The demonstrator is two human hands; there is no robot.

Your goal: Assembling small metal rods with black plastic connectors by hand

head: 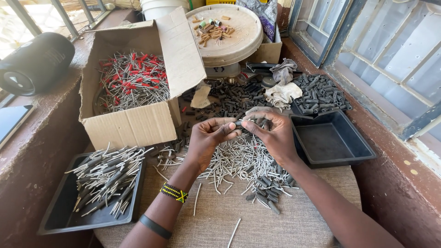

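"What were the hands doing?"

"The left hand (209, 138) and right hand (271, 131) met above a heap of thin grey pins (239, 160), fingertips pinched together on one pin and a small dark sleeve (239, 122)."

"And around them?"

"A black tray (62, 216) of finished pieces lay to the left, another black tray (358, 147) to the right, and a cardboard box (133, 124) of red-and-grey pins stood behind."
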